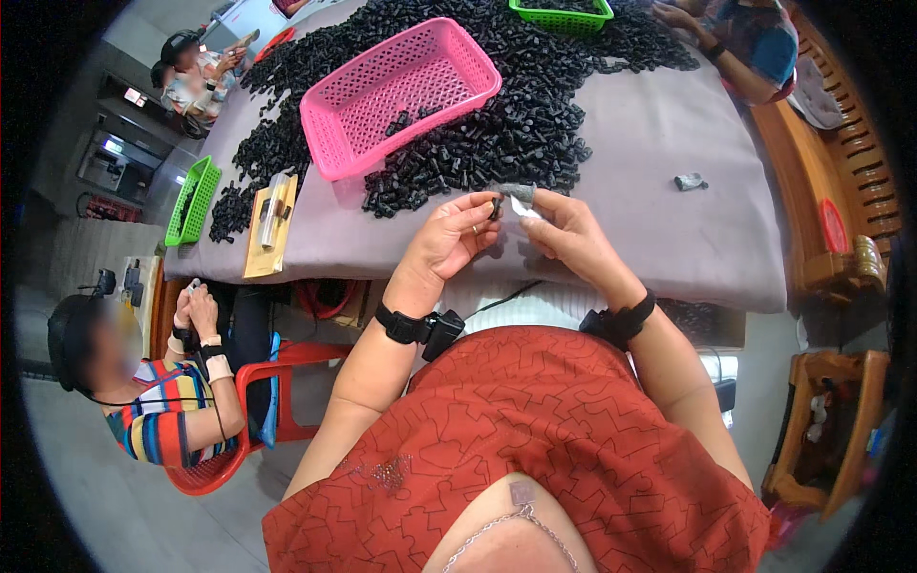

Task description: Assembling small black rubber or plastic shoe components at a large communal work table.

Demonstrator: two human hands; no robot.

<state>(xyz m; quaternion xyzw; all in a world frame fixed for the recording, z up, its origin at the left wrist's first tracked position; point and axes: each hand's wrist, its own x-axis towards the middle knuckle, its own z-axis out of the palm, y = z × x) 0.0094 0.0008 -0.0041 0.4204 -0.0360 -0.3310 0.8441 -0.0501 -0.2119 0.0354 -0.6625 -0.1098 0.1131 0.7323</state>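
My left hand is closed, its thumb and fingertips pinching a small black cylindrical part. Close beside it, my right hand grips a small white piece, perhaps cloth or paper, between thumb and fingers. A grey covering wraps the tip of my right index finger, which reaches over to the black part. Both hands are above the near edge of the grey-covered table. Just beyond them spreads a large pile of similar black parts.
A pink basket with a few black parts stands amid the pile. Green baskets sit left and far. A tan board carries a clear tube. A small grey roll lies right. People work left, far left and far right.
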